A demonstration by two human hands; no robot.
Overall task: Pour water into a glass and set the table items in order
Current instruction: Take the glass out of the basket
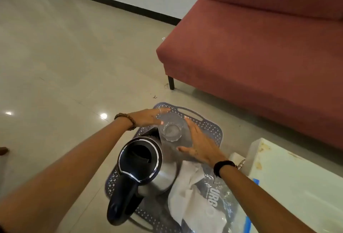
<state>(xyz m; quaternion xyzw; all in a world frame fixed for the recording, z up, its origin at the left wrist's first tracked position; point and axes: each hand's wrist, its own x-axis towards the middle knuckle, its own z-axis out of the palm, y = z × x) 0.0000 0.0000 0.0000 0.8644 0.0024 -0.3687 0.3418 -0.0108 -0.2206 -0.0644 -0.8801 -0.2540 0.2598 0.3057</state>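
Note:
A clear drinking glass [171, 129] stands upright on a grey perforated tray [209, 127] that lies on the floor. My left hand [148, 117] hovers flat just left of the glass, fingers spread. My right hand [198, 145] is held open just right of it, palm toward the glass. Neither hand grips it. A steel electric kettle [141, 169] with a black lid and handle stands on the tray's near half, its spout next to the glass. A white cloth [187, 195] lies on the tray beside the kettle.
A red sofa [259, 47] stands behind the tray on black legs. A white low table [297, 180] is at the right. A clear plastic bag with print [220, 201] lies near the cloth. Tiled floor spreads to the left.

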